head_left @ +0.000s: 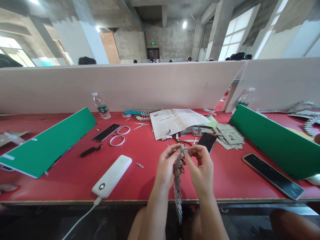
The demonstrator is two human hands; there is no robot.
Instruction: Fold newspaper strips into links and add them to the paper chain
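Your grey chain of small folded links [177,181], hanging past the front edge of the red tabletop [75,181] between your forearms; your left hand [165,163] and right hand [203,163], fingertips pinched together on its upper end; to their left, a white rounded power bank [112,176], cabled; just beyond your right hand and partly hidden by it, a black phone [207,140]; an unfolded printed paper sheet [172,121], covering part of the clutter; green flat panels [272,141], flanking both sides; a long white partition [125,86], blocking the back.
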